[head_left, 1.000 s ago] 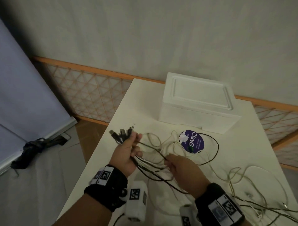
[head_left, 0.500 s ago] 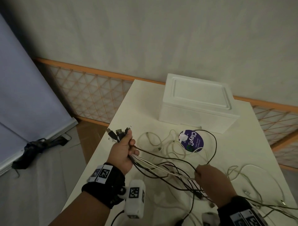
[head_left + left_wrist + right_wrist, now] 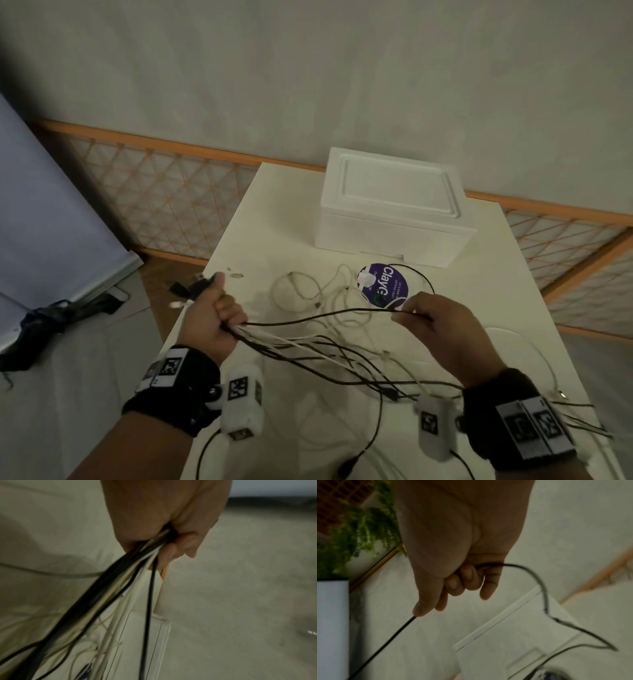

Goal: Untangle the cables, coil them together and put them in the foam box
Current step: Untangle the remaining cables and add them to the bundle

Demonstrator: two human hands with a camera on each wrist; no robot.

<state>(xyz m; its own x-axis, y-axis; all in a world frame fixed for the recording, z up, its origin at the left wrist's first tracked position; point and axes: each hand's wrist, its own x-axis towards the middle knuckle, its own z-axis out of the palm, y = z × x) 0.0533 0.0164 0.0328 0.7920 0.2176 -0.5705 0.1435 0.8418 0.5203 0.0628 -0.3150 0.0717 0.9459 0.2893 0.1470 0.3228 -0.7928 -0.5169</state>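
Right hand (image 3: pixel 442 329) risen, pinching thin black cable (image 3: pixel 318 317), left hand (image 3: pixel 210 322) fisting cable bundle (image 3: pixel 274 339)

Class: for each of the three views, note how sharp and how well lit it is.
Head view: dim but fairly sharp, wall lines bowed by the wide lens. Left wrist view: cables streaked with motion blur below the left hand. Right wrist view: soft and dark, right hand and black cable blurred.

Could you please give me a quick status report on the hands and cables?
Left hand grips cable bundle. Right hand pinches one black cable. Foam box lid on.
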